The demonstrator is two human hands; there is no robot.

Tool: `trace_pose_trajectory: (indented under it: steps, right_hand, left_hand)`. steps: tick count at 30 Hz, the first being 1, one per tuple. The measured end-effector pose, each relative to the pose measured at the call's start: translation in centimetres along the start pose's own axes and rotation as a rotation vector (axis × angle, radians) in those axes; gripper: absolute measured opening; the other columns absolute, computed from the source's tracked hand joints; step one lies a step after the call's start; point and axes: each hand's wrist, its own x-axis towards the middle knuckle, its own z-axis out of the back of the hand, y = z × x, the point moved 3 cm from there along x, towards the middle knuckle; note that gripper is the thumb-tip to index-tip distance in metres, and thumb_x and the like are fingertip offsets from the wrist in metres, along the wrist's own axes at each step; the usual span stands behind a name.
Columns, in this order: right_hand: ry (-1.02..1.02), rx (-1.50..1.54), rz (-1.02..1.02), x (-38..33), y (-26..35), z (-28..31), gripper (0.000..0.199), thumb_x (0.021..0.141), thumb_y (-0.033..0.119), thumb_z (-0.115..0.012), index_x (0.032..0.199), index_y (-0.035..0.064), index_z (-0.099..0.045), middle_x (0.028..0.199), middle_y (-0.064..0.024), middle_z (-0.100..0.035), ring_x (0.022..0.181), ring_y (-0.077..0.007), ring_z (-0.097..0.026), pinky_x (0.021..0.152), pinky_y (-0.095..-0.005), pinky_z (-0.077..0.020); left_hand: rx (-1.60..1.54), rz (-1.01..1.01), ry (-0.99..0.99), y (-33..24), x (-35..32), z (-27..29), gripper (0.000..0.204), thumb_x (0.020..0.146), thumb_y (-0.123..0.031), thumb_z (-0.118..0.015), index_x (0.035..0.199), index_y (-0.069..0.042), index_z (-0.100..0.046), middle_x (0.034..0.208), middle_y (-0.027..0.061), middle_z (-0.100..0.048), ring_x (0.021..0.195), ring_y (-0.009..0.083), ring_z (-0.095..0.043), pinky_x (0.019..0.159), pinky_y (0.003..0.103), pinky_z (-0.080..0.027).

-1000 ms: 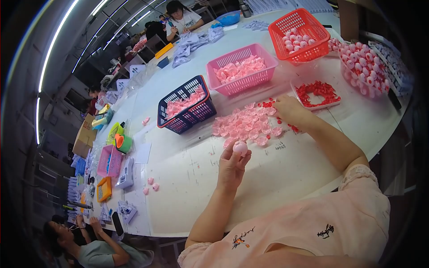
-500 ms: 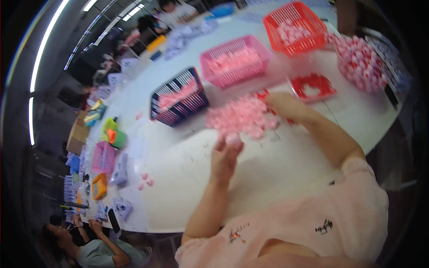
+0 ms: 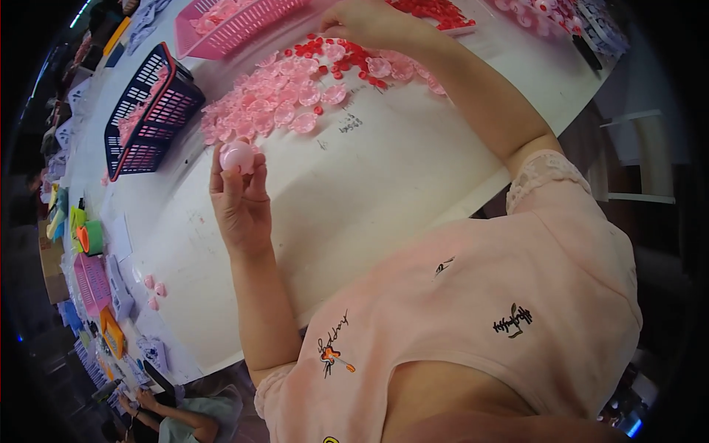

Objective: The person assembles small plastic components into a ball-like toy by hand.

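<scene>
My left hand (image 3: 245, 207) is raised over the white table, its fingers closed round a glossy pale-pink ball (image 3: 237, 156). Just beyond it spreads a pile of translucent pink plastic pieces (image 3: 258, 103), round and cup-like. Over the far side of that pile, my right hand (image 3: 369, 23) is bent with its fingertips drawn together, close to small red plastic pieces (image 3: 310, 47). Whatever it pinches, if anything, cannot be made out. More red pieces (image 3: 436, 11) lie in a shallow tray, partly behind my right forearm.
A dark blue basket (image 3: 173, 96) and a pink basket (image 3: 229, 33) hold pink pieces. Upper right is a clear bag of pink and red balls (image 3: 543, 16). A few pink pieces (image 3: 153, 289) lie at the left; a co-worker's hands (image 3: 140, 404) show lower left.
The view has swung, so table, baskets and pile sit higher and further left in the picture. My left hand still holds the ball; my right hand stays by the red pieces.
</scene>
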Motion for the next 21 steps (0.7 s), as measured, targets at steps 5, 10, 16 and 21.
trace_pose_trajectory:
  steps: [5,10,16,21]
  right_hand:
    - [0.165,-0.241,0.011,-0.4,3.9,0.8,0.014,0.073,0.013,-0.060,0.082,0.0029,-0.064,0.080,-0.0150,-0.062,0.079,-0.0300,-0.059,0.071,-0.0382,-0.0457]
    - [0.314,-0.123,-0.008,-0.4,1.6,-2.7,0.015,0.075,0.018,-0.059,0.083,0.0058,-0.063,0.077,-0.0088,-0.062,0.076,-0.0239,-0.059,0.065,-0.0370,-0.0461]
    - [0.291,-0.252,-0.011,-0.2,2.7,-3.6,0.017,0.078,0.022,-0.058,0.081,0.0061,-0.062,0.081,-0.0086,-0.058,0.081,-0.0251,-0.056,0.069,-0.0384,-0.0435]
    - [0.063,-0.163,0.161,-0.9,3.8,-2.6,0.019,0.078,0.022,-0.058,0.079,0.0032,-0.062,0.078,-0.0094,-0.058,0.077,-0.0254,-0.056,0.069,-0.0371,-0.0439]
  left_hand:
    - [0.054,-0.006,-0.013,-0.1,0.0,0.3,0.046,0.082,-0.020,-0.060,0.122,-0.005,-0.042,0.117,0.0152,-0.050,0.096,0.0227,-0.059,0.083,0.026,-0.052]
    - [0.014,0.003,0.013,-0.2,0.5,0.3,0.048,0.081,-0.016,-0.062,0.123,-0.004,-0.042,0.115,0.0157,-0.051,0.095,0.0239,-0.059,0.083,0.029,-0.052]
    - [-0.002,-0.010,0.038,-0.5,0.2,-0.3,0.044,0.082,-0.012,-0.061,0.121,-0.003,-0.044,0.112,0.0157,-0.053,0.092,0.0247,-0.059,0.082,0.031,-0.052]
    - [0.012,-0.014,0.001,0.3,-0.3,-0.7,0.047,0.080,-0.011,-0.063,0.123,-0.004,-0.044,0.107,0.0123,-0.056,0.090,0.0229,-0.060,0.080,0.034,-0.052]
